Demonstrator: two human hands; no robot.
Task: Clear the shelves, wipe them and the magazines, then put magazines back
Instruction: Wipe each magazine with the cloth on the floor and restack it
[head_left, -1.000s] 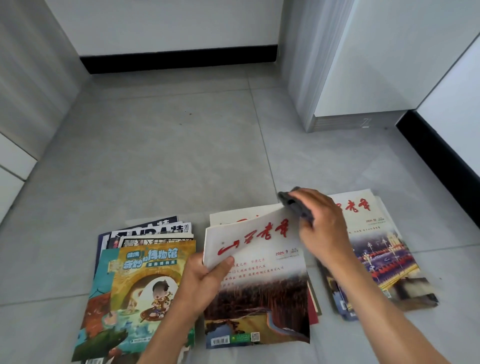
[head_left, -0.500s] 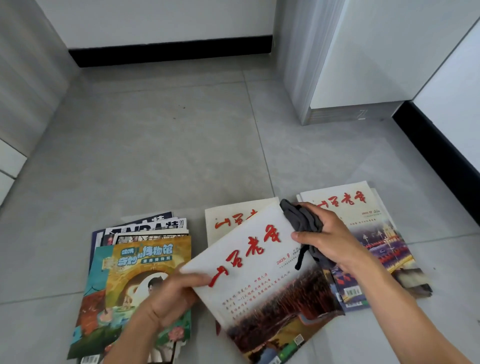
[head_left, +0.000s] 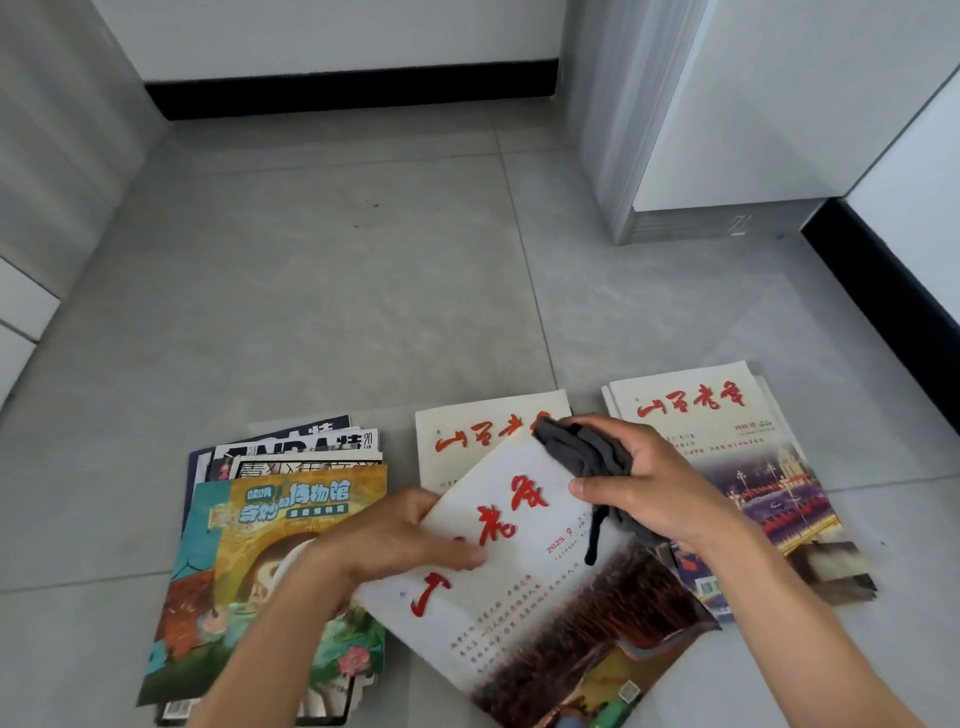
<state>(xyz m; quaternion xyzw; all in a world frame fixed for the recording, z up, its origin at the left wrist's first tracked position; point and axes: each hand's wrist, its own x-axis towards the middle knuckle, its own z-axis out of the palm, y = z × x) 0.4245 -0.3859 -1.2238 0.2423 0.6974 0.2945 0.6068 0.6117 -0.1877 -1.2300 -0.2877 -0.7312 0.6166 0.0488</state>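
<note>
magazines lie in three piles on the grey tiled floor (head_left: 337, 291): a left stack (head_left: 270, 561) topped by a teal and yellow illustrated cover, with "nba" readable behind; a right pile (head_left: 727, 457) dated "2025 10". a white red-lettered magazine (head_left: 540, 587) marked "2025 9", tilted, is pinched at its edge by the left hand (head_left: 400, 540). the right hand (head_left: 649, 483) grips a dark grey cloth (head_left: 587, 452) against its top corner.

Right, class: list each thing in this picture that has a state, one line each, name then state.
left hand: grips the held magazine's left edge
right hand: holds grey cloth on the cover
held magazine: closed, tilted, lifted
left pile: fanned, on floor
right pile: stacked, flat
</note>
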